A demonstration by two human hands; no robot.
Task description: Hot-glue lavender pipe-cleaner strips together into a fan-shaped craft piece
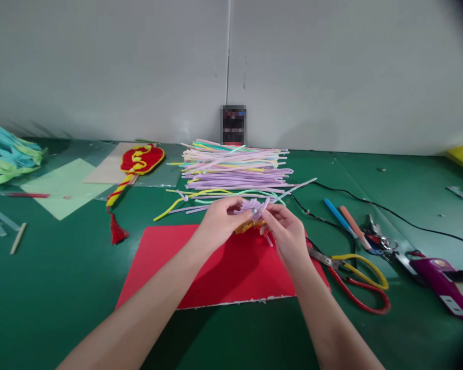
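Above a red board I hold a small lilac pipe-cleaner flower with a shiny round centre. My left hand is closed on its left side. The thumb and finger of my right hand pinch its right edge. Just under the flower, partly hidden by my fingers, is an orange-yellow piece whose kind I cannot make out. A short pale strip sticks out below my right fingers. Beyond my hands lies a stack of pastel pipe cleaners, mostly lilac and pink.
To the right lie scissors with yellow and red handles, pliers with blue and orange handles, a purple tool and a black cable. A red and yellow fan-shaped ornament with a tassel lies left. A phone-like object leans on the wall.
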